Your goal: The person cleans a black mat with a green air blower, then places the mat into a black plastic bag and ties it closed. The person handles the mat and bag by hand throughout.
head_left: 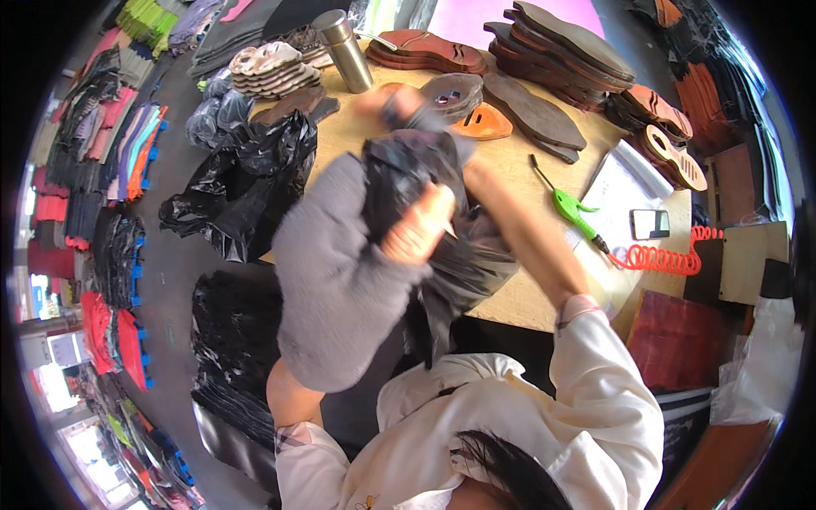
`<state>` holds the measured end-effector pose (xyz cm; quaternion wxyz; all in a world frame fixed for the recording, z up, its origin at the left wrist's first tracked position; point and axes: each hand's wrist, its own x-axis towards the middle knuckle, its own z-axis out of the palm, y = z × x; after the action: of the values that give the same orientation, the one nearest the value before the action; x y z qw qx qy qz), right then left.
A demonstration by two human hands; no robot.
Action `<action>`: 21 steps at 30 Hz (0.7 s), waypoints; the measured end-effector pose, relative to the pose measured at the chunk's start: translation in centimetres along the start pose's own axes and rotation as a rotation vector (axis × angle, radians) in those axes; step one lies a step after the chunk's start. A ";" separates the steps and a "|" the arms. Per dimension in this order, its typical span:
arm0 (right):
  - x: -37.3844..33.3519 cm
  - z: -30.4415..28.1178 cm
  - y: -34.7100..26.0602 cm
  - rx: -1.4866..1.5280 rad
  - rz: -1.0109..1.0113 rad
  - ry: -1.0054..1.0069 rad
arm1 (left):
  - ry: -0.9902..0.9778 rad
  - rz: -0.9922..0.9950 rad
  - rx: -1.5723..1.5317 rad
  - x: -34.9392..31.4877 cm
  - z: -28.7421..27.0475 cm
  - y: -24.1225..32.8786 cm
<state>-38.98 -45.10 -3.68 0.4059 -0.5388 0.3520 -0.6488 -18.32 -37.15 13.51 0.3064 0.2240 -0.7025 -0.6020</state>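
Here, the black bag (406, 174) is up in front of the person, over the near side of the wooden table (531, 308). The left hand (421, 225) grips it. The right hand (393, 104) is blurry, so I can't tell its grip. Best hold thin plastic gently, so it won't rip.

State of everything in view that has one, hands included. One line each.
Left hand: closed on black bag
Black bag: crumpled, gripped
Right hand: blurred, grip unclear
Metal flask: standing
Green air gun: lying, hose attached
Red hose: coiled
Phone: flat, screen unclear
Dark soles: stacked
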 end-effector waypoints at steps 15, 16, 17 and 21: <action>-12.7 3.9 -0.4 0.113 0.479 -0.247 | -0.045 0.292 0.786 13.3 -4.9 -10.1; -13.2 4.4 0.4 -0.155 0.381 -0.256 | -0.189 0.441 0.782 14.0 -3.3 -10.0; -13.2 4.9 1.5 -0.285 0.240 -0.218 | -0.319 0.663 0.858 14.3 -1.3 -10.1; -14.3 5.7 4.4 0.720 0.300 -0.027 | -0.286 0.512 1.075 12.8 7.4 -10.4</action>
<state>-31.46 -34.12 -12.56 0.6638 -0.3128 0.1712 -0.6574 -33.18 -42.53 4.73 0.1880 0.0881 -0.9736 -0.0946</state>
